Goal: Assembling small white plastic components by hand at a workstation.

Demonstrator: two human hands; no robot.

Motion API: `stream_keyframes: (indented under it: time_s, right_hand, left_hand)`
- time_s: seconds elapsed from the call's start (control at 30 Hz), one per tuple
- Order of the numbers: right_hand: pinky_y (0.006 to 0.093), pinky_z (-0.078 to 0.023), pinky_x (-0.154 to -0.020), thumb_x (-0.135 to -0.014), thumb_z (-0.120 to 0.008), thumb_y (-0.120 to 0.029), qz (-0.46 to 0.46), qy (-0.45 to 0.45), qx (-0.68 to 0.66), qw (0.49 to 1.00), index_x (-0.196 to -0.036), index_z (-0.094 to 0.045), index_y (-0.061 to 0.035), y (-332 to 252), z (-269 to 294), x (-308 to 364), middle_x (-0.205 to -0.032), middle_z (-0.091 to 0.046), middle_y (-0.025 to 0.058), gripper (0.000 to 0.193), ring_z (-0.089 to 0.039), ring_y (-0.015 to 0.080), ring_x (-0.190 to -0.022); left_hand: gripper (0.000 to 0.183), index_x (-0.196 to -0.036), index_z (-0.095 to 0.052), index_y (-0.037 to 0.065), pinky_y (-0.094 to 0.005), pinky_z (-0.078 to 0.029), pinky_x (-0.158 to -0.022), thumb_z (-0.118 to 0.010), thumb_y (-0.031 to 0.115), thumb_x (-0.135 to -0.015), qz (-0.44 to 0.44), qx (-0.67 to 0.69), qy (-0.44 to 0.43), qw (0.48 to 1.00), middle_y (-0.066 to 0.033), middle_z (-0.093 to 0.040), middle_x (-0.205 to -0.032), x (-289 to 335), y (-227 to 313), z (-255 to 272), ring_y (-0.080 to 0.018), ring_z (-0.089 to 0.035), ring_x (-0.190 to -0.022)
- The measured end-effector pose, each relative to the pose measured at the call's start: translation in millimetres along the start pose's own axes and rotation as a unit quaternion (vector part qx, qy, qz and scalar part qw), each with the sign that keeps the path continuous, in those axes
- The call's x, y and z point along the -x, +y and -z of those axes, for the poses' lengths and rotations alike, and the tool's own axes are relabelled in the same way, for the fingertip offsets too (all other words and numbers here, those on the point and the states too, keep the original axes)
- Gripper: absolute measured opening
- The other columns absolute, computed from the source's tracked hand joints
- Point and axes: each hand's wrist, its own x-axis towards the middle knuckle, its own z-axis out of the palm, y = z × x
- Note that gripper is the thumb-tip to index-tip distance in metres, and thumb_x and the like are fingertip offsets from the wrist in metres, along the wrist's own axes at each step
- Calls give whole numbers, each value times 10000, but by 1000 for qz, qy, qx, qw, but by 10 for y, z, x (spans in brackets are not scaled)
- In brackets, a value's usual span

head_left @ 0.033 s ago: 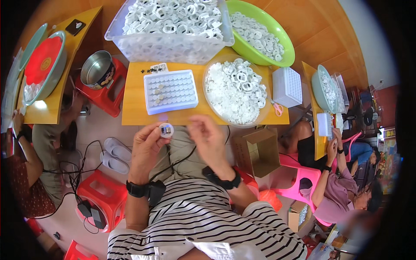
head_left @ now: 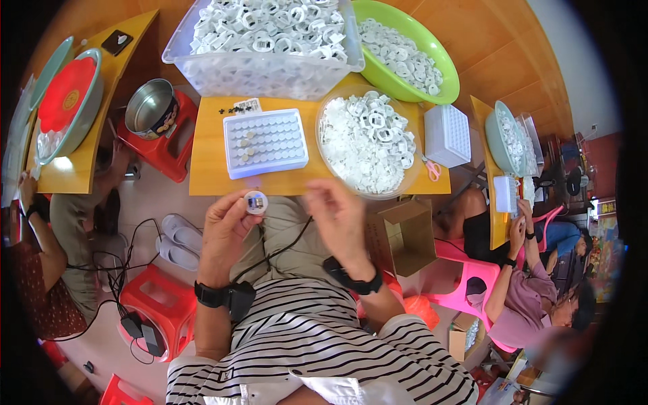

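Observation:
Between thumb and fingers, my left hand (head_left: 228,219) pinches a small round white plastic piece (head_left: 256,202) with a dark and metallic part at its centre. That hand is just off the table's front edge, above my lap. My right hand (head_left: 335,214) is apart from the piece, to its right, near the front of the round tub; its fingers are smeared by motion. Behind my left hand, a white tray (head_left: 268,169) on the table holds rows of small round pieces, a few of them darker. The clear round tub (head_left: 331,177) holds white plastic parts.
On the wooden table (head_left: 209,172) stand a large clear bin (head_left: 263,77) of white rings, a green basin (head_left: 449,77) of white parts, a stack of white trays (head_left: 448,137) and pink scissors (head_left: 433,170). A cardboard box (head_left: 412,236) is below. Other people sit at both sides.
My right hand has moved to the right, away from the white piece. My left hand has shifted slightly left with the piece still in it.

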Motion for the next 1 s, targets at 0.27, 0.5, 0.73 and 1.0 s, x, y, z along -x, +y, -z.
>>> stream_keyframes:
  time_s: [0.27, 0.5, 0.73, 1.0]
  right_hand:
    - [219, -436, -565, -797, -601, -43, 5, 114, 191, 975, -849, -607, -1, 182, 904, -348, -703, -604, 41, 67, -542, 88, -623]
    - [186, -453, -548, -813, -608, -55, -108, -80, -53, 989, -1036, -565, -6, -68, 435, -162, -780, -564, 10, 232, -527, 47, -675]
    - [171, -451, -523, -807, -620, -17, -129, -76, -163, 975, -938, -545, 10, -28, 258, -172, -742, -566, 9, 153, -521, 33, -627]
    - [180, -445, -515, -777, -645, 3, -51, 29, -73, 996, -863, -567, 2, 60, 161, -92, -694, -569, -2, 116, -519, 28, -598]
  left_hand:
    - [261, -1115, -549, -36, -254, -529, -729, -517, 89, -889, 41, -5, 17, 999, -113, -617, -989, -107, 152, -172, -161, -618, -839]
    - [255, -1084, -589, -11, -248, -512, -744, -551, 135, -879, 103, -56, -4, 993, -81, -623, -996, -231, 18, -481, -127, -601, -859]
    - [201, -1040, -614, 13, -230, -506, -687, -562, 88, -861, 68, -166, -54, 982, -55, -631, -940, -382, -26, -674, -102, -596, -789]
    - [167, -983, -616, 10, -235, -481, -689, -565, 40, -827, 4, -209, -50, 977, -42, -628, -908, -411, -98, -806, -88, -569, -760]
